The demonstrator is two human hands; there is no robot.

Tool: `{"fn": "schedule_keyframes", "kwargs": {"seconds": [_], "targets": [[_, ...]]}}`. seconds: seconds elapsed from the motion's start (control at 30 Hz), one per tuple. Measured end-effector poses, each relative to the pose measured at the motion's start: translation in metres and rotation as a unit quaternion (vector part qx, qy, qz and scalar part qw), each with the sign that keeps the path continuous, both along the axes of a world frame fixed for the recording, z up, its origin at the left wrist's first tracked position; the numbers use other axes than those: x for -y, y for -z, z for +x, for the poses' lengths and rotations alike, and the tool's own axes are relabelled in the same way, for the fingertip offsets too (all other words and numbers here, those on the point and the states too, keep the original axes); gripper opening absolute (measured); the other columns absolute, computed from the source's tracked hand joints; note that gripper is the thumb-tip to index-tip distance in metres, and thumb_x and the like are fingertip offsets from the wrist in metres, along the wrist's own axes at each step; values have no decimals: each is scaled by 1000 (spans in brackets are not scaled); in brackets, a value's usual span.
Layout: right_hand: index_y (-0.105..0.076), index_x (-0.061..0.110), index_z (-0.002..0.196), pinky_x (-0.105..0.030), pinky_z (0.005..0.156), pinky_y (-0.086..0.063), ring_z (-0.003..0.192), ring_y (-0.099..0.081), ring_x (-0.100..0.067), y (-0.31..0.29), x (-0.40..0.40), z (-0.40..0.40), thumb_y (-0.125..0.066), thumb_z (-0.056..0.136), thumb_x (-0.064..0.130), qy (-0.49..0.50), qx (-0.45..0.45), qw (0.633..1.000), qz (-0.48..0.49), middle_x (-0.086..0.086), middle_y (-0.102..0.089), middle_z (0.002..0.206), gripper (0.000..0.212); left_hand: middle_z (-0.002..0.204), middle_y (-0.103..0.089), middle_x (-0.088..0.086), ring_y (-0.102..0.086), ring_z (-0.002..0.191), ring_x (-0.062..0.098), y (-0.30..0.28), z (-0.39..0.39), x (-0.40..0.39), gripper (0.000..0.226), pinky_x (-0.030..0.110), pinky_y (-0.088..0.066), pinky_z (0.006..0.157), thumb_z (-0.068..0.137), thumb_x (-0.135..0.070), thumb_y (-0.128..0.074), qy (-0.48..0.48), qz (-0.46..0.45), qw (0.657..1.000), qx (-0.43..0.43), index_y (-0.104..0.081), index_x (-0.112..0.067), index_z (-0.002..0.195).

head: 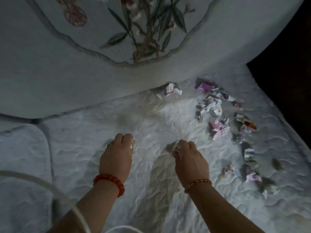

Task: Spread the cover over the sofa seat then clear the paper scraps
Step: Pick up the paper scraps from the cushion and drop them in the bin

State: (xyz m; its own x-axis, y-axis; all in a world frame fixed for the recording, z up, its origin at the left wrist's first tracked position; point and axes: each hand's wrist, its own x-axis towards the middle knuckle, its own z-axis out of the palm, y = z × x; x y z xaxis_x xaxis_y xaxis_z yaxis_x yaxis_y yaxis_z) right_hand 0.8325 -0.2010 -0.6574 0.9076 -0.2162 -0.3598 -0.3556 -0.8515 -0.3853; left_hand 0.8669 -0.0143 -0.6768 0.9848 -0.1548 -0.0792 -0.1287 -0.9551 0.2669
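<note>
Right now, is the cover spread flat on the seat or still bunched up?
Spread. The cover lies flat across the seat up to the backrest, with only shallow ripples. Scraps lie scattered on it at the right.

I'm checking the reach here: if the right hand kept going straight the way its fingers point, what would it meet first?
Probably bare quilted cover, then the sofa backrest. The right hand points up-left; the paper scraps lie off to its right.

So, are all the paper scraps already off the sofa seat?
No, many paper scraps lie scattered on the cover to the right of the right hand.
</note>
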Motion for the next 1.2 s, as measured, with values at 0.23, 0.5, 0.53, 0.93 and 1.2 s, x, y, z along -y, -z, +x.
{"fn": "schedule_keyframes", "kwargs": {"seconds": [0.23,0.5,0.53,0.93,1.2], "targets": [[-44,12,108,-31,61,-34,92,-59,-32,16,-5,-4,-42,95,38,38,-4,999,-22,-8,-54,108,29,105,-50,16,-60,70,25,16,-9,3,35,32,-56,53,75,-27,-73,-4,-68,998,-13,-58,-9,101],[-44,13,107,-31,60,-33,87,-58,-33,11,-20,-13,-43,95,29,60,-8,998,-14,-9,-54,106,20,93,-57,16,-61,65,30,22,-8,-3,19,35,-55,51,82,-21,-64,49,3,999,-1,-58,-6,93],[-44,13,107,-32,60,-35,87,-58,-33,10,-22,-16,-43,95,30,62,-7,998,-10,-9,-54,106,21,90,-57,16,-61,64,30,21,-8,-3,19,35,-54,51,83,-22,-62,54,3,999,2,-58,-6,91],[-44,13,106,-31,60,-35,87,-59,-29,-18,-14,-54,-45,95,32,78,25,997,8,-7,-54,106,21,83,-57,9,-60,54,22,-11,-44,24,29,30,-52,48,72,-17,-78,114,26,993,-18,-60,-9,93],[-44,13,106,-30,59,-34,86,-60,-28,-50,39,-103,-45,95,34,90,46,995,12,-6,-55,107,23,87,-57,8,-62,58,21,-45,-85,86,35,29,-52,47,70,-18,-80,143,35,989,-30,-59,-11,97]]}}
